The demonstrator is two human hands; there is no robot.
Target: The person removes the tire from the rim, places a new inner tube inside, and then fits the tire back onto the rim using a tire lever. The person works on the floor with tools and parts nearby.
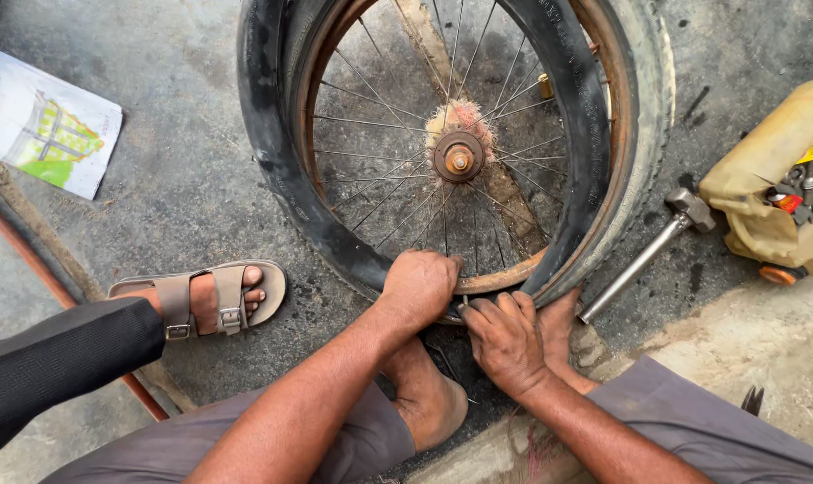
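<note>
Stained grey concrete [182,170] serves as your workshop floor, where one bicycle wheel [455,148] lies flat before you, its rusty rim [505,273] ringed by a black inner tube [276,152] pulled partly free and a pale worn tyre [644,134] hanging off the far side. You crouch close so both hands meet at the near edge of the rim: your left hand [420,287] is curled down over the tube and rim, fingers closed on the rubber, apparently pinning it in place, while your right hand [505,341] lies just beside it, fingers bent and narrow, pressing at the same spot; whether it grips a small tool there cannot be told. Your two bare feet, one foot [429,399] under your forearms and the other foot [563,327] against the tyre, seem to brace the wheel. One hub [458,159] sits at the centre, fuzzed with pink fibre, with thin spokes fanning out. One hammer [644,255] rests on the ground to your right, head away from you, near one yellowed plastic container [760,193] cut open to hold small tools. One printed sheet [43,121] lies at the upper left. One sandalled foot [200,294] and a dark trouser leg [57,363] belong to another person standing by.
</note>
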